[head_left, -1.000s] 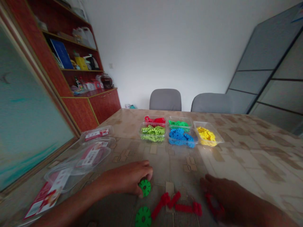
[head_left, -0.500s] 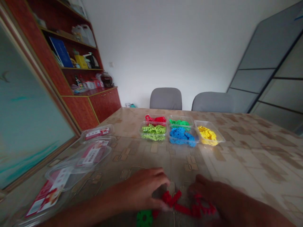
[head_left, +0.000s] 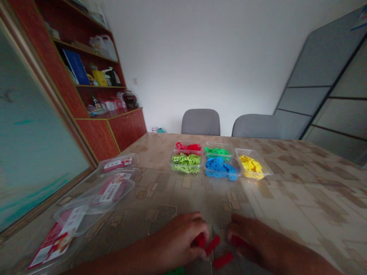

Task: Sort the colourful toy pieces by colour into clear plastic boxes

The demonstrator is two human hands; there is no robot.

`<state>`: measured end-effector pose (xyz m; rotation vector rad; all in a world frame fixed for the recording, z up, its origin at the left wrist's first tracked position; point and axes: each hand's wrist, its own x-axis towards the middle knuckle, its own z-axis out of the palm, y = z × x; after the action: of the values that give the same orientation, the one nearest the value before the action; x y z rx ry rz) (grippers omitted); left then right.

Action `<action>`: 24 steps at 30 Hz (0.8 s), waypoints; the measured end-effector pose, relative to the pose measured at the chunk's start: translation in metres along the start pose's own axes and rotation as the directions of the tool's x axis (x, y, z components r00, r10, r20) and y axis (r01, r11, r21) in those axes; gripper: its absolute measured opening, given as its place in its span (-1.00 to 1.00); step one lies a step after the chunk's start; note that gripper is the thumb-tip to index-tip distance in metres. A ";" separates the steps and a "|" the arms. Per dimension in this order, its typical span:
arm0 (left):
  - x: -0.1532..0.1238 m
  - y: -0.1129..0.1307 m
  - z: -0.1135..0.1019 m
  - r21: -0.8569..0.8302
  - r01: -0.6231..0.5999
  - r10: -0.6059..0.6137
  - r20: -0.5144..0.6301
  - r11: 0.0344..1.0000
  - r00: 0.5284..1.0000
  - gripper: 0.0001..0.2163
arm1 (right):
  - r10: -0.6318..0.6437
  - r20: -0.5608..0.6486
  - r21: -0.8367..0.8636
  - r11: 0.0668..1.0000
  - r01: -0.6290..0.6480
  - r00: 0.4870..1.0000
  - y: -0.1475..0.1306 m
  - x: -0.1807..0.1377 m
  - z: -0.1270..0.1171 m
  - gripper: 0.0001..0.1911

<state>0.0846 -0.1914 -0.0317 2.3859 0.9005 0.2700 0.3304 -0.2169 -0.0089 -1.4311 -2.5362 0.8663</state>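
Observation:
My left hand (head_left: 180,238) rests on the table at the bottom centre, fingers curled round a red plastic piece (head_left: 200,240). My right hand (head_left: 252,238) lies just to its right, fingertips pinching another red piece (head_left: 235,241). Between the two hands a red bar piece (head_left: 212,245) slants on the table, and a further red piece (head_left: 223,261) lies below it. A sliver of a green piece (head_left: 176,271) shows at the bottom edge under my left hand.
Clear tubs of red (head_left: 187,146), light green (head_left: 185,162), green (head_left: 217,150), blue (head_left: 220,168) and yellow pieces (head_left: 251,166) stand mid-table. Clear lids with red labels (head_left: 110,189) lie at the left. Two grey chairs (head_left: 200,121) stand behind the table, a wooden shelf unit (head_left: 94,88) at the left.
My left hand has left the green gear and moved right onto the red pieces. My right hand has moved left toward it. The green gears have slipped almost out of view.

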 end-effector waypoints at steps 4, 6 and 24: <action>0.007 -0.002 -0.013 -0.181 0.031 -0.050 -0.104 0.983 0.993 -0.84 | 0.009 0.018 0.046 0.999 -0.009 1.000 0.006 0.005 -0.011 -0.88; 0.015 -0.009 -0.023 -0.287 0.038 -0.093 -0.177 0.957 0.980 -0.86 | -0.023 -0.032 0.075 0.997 0.025 0.999 0.015 0.016 -0.014 -0.89; 0.061 -0.121 -0.113 -0.217 0.117 -0.234 -0.660 0.969 0.714 -0.76 | -0.148 -0.543 -0.147 0.986 0.079 0.827 -0.001 0.194 -0.081 -0.81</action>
<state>0.0230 -0.0272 -0.0095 2.0209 1.3589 1.1604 0.2510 -0.0255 0.0240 -1.2994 -2.2140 0.2243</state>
